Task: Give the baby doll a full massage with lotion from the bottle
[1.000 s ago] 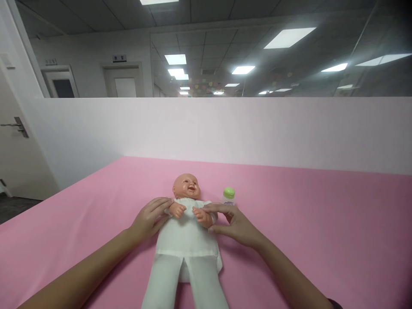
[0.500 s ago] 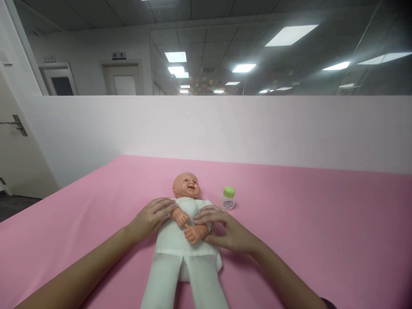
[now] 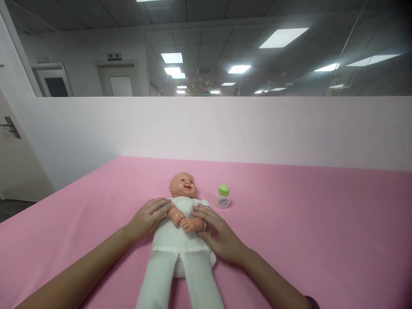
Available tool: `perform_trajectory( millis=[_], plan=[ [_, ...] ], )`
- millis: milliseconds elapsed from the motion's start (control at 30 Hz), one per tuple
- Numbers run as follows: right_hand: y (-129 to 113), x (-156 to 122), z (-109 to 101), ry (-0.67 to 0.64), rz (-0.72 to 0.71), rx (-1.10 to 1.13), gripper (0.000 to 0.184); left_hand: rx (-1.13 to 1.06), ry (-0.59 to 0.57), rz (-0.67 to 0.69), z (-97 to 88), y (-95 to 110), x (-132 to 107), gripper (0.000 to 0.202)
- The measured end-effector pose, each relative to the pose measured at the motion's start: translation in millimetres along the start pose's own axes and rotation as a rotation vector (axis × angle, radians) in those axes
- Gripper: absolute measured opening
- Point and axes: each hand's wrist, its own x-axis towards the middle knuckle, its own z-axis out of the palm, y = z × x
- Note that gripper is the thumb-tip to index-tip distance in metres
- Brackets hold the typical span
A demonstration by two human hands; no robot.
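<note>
A baby doll point(image 3: 182, 238) in a white top and trousers lies on its back, its head toward the wall. Its two forearms are folded over the belly, the hands touching each other. My left hand point(image 3: 149, 216) is closed over the doll's upper arm on the left side, fingertips on the sleeve. With its thumb below and fingers above, my right hand point(image 3: 219, 234) holds the doll's other arm at the sleeve. Just past my right fingertips stands a small jar point(image 3: 222, 201) with a green lid and a printed label, which neither hand touches.
A pink cover point(image 3: 305, 227) spreads over the table under the doll. Behind it rises a white partition wall point(image 3: 231, 128) with a glass pane on top. A door point(image 3: 16, 159) with a metal handle is at the left.
My right hand has turned and shifted the doll's arm upward, so its forearm now lies flatter, meeting the other doll hand. My left hand keeps its place on the sleeve. The view has shifted slightly.
</note>
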Motion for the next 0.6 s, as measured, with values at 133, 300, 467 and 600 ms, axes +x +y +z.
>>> perform_trajectory(
  millis=[133, 300, 467, 600],
  plan=[
    [3.8, -4.5, 1.7, 0.109, -0.061, -0.121, 0.048, -0.114, -0.003, -0.191, 2.8, -1.9, -8.0, 0.037],
    [3.7, -1.1, -7.4, 0.499, 0.143, 0.122, 0.047, -0.449, 0.144, -0.660, 2.9, 1.3, -7.2, 0.033],
    [15.1, 6.1, -13.9, 0.923, 0.495, 0.504, 0.053, -0.839, 0.526, -1.254, 9.7, -3.0, -0.9, 0.026],
    [23.5, 7.4, -11.2, 1.069, 0.753, 0.881, 0.048, -1.126, 0.740, -1.559, 17.4, -11.4, -0.9, 0.018]
  ],
)
